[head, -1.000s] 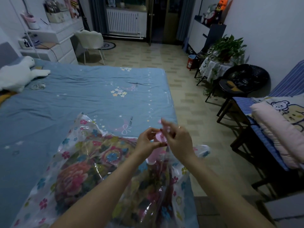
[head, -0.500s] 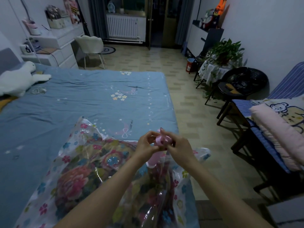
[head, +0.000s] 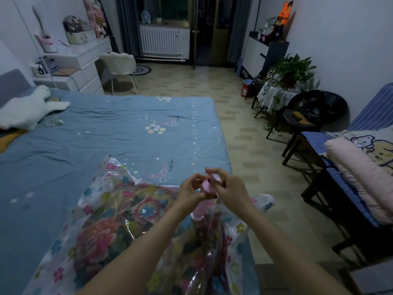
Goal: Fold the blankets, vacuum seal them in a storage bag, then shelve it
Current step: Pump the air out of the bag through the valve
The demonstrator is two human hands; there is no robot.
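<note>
Blankets (head: 110, 226) with a large floral print lie inside a clear flower-patterned storage bag (head: 240, 228) on the near right part of the blue bed (head: 85, 141). Above the bag, both hands meet on an upright pink pump (head: 207, 188): the left hand (head: 189, 193) curls its fingers round the pump's top, the right hand (head: 230, 189) pinches it from the other side. Folded pink bedding (head: 359, 177) rests on a bench at far right.

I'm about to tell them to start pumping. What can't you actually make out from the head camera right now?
- Pink pump: top covered by the left hand and right hand.
- Where the pump meets the storage bag: the valve is hidden behind the left wrist.
- Bag's near edge and seal: cut off by the bottom of the frame.
- Blanket folds: blurred by glare and dim light.
</note>
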